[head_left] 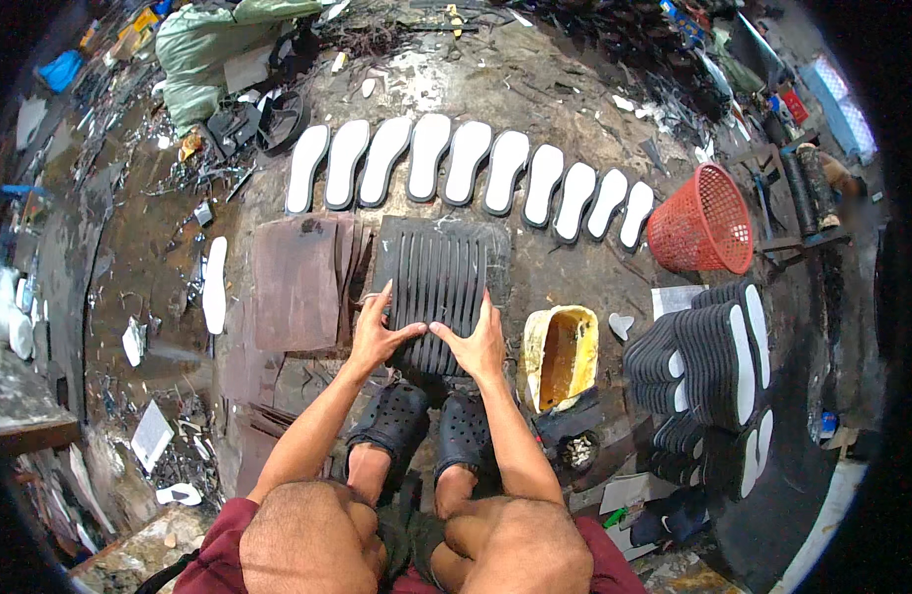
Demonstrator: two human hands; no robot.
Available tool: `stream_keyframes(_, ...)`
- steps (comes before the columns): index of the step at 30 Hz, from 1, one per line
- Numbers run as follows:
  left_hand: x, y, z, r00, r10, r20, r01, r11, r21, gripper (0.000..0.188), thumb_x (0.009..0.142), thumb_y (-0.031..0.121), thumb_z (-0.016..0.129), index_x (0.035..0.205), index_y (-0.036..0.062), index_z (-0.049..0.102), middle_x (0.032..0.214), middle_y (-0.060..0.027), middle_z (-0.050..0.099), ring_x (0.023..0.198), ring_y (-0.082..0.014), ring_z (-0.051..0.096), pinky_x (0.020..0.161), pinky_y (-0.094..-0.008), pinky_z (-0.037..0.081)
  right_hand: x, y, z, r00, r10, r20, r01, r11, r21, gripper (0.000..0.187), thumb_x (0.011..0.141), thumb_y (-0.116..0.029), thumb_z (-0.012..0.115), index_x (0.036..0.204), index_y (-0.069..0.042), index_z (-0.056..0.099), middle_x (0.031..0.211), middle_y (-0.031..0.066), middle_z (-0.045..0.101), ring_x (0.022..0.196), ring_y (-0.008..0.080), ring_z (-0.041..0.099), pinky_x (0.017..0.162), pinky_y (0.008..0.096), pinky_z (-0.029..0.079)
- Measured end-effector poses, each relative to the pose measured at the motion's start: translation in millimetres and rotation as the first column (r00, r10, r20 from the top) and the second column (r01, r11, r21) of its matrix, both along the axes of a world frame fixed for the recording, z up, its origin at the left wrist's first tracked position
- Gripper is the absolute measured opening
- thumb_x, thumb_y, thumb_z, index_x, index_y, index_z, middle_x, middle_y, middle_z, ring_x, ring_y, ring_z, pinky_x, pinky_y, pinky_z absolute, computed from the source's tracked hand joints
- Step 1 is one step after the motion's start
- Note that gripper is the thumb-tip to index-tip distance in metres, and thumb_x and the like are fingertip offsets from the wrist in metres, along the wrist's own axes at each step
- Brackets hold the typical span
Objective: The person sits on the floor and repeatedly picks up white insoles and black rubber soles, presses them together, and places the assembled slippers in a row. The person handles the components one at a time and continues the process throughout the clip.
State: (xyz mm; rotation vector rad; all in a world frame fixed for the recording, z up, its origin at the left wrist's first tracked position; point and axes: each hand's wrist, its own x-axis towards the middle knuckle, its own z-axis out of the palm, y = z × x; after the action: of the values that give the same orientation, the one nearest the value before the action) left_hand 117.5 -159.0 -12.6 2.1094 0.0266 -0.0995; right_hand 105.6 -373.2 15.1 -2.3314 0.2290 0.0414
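A row of long black strips point(440, 277) lies side by side on a dark flat board point(497, 259) in front of my feet. My left hand point(382, 332) clasps the row's left edge, fingers along the side and thumb across the near part. From the other side, my right hand point(471, 337) holds the right edge in the same way. The two thumb tips almost meet over the middle of the strips. What the strips are made of, and whether they are joined, I cannot tell.
White-topped shoe soles point(470, 163) form an arc beyond the board. Brown sheets point(295, 287) are stacked to the left. On the right are a yellow-rimmed tub point(537, 366), a red plastic basket point(701, 223) and piled dark soles point(708, 361). Scraps litter the floor.
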Motion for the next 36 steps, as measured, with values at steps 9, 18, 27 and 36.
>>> stream_keyframes(9,13.8,4.5,16.6,0.990,-0.042,-0.134,-0.007,0.939,-0.344,0.080,0.097,0.045,0.072,0.156,0.0005,0.042,0.133,-0.0115,0.055,0.118,-0.0234,0.056,0.102,-0.0347,0.045,-3.8,-6.6,51.9,0.982,-0.020,0.186,-0.004,0.992,0.129,0.069,0.100,-0.044,0.061,0.149,0.002,0.048,0.135,0.0238,0.053,0.123,0.0415,0.057,0.103,0.0479,0.047)
stream_keyframes(18,52.3,-39.2,19.1,0.723,-0.271,-0.635,-0.406,0.577,-0.709,0.062,0.103,0.055,0.050,0.139,0.0060,0.062,0.115,-0.0083,0.074,0.089,-0.0159,0.072,0.073,-0.0305,0.057,36.5,40.9,108.5,0.913,0.180,0.365,-0.021,0.916,-0.399,0.026,0.087,-0.018,0.072,0.111,-0.008,0.076,0.104,0.0078,0.063,0.097,0.0276,0.064,0.084,0.0450,0.047)
stream_keyframes(27,-10.8,-8.0,88.4,0.974,0.040,0.222,-0.003,0.986,-0.166,0.036,0.086,0.022,0.080,0.116,0.0041,0.073,0.130,-0.0193,0.064,0.119,-0.0291,0.061,0.105,-0.0414,0.048,18.4,26.1,107.0,0.907,0.246,0.342,-0.129,0.935,-0.331,0.035,0.089,-0.015,0.067,0.123,-0.006,0.071,0.108,0.0112,0.067,0.099,0.0299,0.065,0.086,0.0457,0.047)
stream_keyframes(36,-45.2,-25.6,99.3,0.959,-0.206,0.194,0.164,0.963,0.213,0.071,0.074,0.026,0.091,0.138,0.0169,0.061,0.146,-0.0232,0.048,0.132,-0.0432,0.051,0.108,-0.0485,0.047,-150.1,-110.8,109.6,0.554,-0.707,0.440,0.773,0.633,0.042,0.047,0.093,-0.014,0.074,0.137,-0.005,0.061,0.123,0.0115,0.064,0.108,0.0262,0.058,0.089,0.0378,0.050)
